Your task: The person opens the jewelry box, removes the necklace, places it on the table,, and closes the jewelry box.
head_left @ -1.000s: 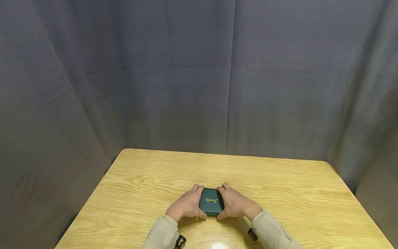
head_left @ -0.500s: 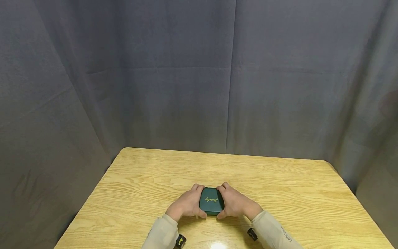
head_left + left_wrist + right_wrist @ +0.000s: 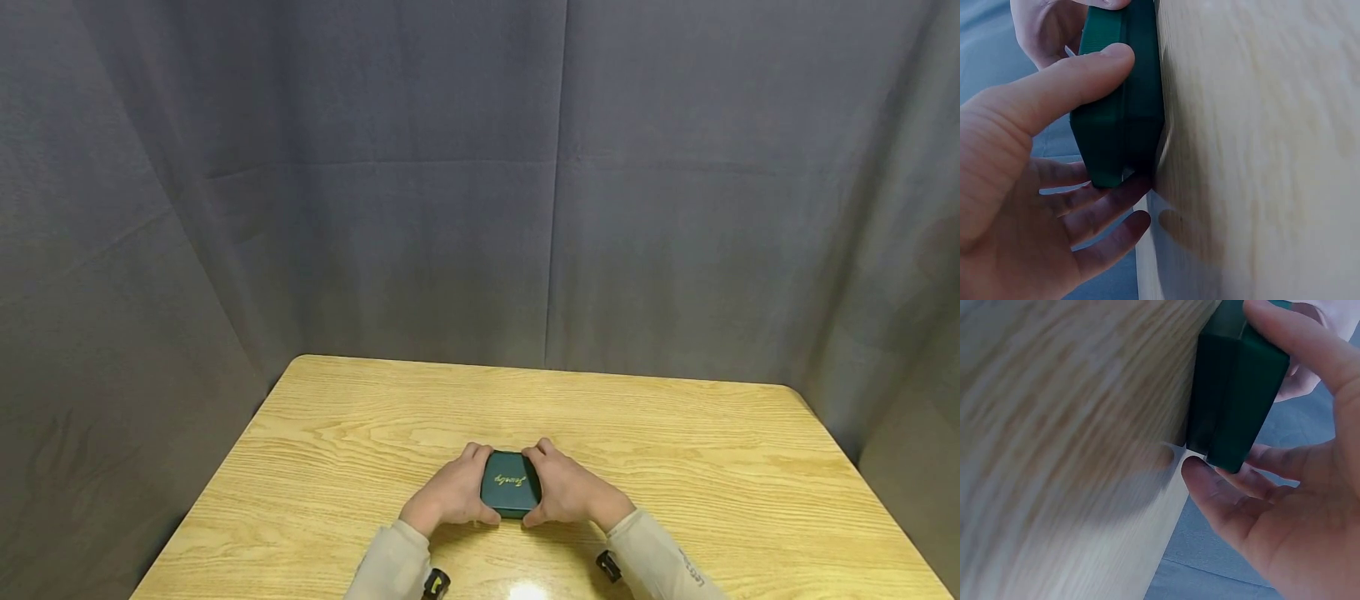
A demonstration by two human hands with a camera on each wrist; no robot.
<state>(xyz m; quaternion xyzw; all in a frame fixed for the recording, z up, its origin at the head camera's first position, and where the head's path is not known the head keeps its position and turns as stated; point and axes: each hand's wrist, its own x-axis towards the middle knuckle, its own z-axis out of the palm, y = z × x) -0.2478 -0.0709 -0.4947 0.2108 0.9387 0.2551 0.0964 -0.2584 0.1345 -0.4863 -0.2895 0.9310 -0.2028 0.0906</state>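
Note:
A dark green jewelry box (image 3: 511, 483) with gold lettering on its lid sits on the wooden table, the lettering upside down from where I look. My left hand (image 3: 452, 493) grips its left side, thumb at the near edge and fingers at the far edge. On the other side my right hand (image 3: 572, 492) holds it the same way. In the left wrist view the thumb (image 3: 1088, 81) presses the front of the box (image 3: 1125, 94), across the seam region of the lid. The right wrist view shows the right thumb (image 3: 1297, 334) on the box (image 3: 1235, 387), which appears closed.
The light wooden table (image 3: 337, 417) stretches around the box on all sides. Grey curtains (image 3: 420, 208) hang behind and beside it. Small black devices are strapped under both wrists, one by the left sleeve (image 3: 390, 562) and one by the right sleeve (image 3: 660, 554).

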